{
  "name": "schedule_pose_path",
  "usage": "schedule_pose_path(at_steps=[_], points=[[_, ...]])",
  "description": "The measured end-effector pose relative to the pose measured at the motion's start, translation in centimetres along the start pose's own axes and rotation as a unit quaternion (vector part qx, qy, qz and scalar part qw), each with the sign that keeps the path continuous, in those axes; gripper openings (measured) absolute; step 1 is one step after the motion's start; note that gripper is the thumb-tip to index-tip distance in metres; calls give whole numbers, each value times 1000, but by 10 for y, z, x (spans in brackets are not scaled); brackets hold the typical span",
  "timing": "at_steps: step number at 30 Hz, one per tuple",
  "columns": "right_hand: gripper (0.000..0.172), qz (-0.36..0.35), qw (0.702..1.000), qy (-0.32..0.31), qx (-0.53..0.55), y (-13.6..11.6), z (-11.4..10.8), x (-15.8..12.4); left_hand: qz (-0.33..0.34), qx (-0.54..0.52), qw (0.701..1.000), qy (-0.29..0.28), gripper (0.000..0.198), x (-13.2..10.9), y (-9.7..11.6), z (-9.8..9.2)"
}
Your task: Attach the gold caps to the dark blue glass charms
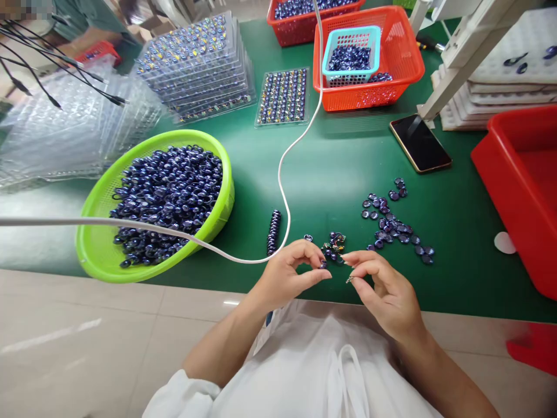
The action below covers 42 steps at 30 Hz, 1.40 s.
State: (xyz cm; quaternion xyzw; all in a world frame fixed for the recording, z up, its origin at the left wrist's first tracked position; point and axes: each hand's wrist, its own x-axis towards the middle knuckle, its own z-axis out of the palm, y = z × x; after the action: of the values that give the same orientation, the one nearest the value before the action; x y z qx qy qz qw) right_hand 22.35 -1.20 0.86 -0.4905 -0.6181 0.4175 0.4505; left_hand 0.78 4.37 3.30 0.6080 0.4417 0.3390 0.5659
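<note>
Near the front edge of the green table, my left hand point(289, 270) pinches a small dark-blue shiny casing point(322, 264) between thumb and forefinger. Just to the right, my right hand point(385, 287) is closed on a tiny metallic-looking piece point(349, 279) at its fingertips, too small to name. The two hands are close but apart. Just beyond them lies a little heap of small circuit parts with wires point(335, 244). A row of dark-blue casings point(273, 232) stands left of it, and loose round blue caps point(391, 226) are scattered to the right.
A green basket point(226, 174) full of blue pieces stands at left, a white cable point(281, 168) crossing it. Behind are stacked clear trays point(204, 75), one filled tray point(282, 96) and an orange basket point(404, 58). At right are a phone point(420, 142) and a red bin point(513, 174).
</note>
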Motion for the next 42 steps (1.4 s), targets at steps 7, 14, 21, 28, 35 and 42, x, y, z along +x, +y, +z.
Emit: schedule_pose_path(at_steps=[7,14,21,28,35,42], points=[[20,-76,996,23,-31,-6,9,2,-74,-202,974,64,19,3,-9,33],[36,-210,964,21,-161,0,6,3,-98,-226,969,32,27,2,-9,33],[25,-99,993,29,-54,-3,4,1,-77,-206,975,19,25,-1,-11,33],[10,14,997,64,-31,-10,3,5,-32,-181,983,24,25,-3,-14,36],[10,24,998,39,-44,-16,7,13,121,-40,992,25,20,-1,-14,33],[9,60,997,43,-37,-15,8,10,140,33,989,29,23,-2,-9,29]])
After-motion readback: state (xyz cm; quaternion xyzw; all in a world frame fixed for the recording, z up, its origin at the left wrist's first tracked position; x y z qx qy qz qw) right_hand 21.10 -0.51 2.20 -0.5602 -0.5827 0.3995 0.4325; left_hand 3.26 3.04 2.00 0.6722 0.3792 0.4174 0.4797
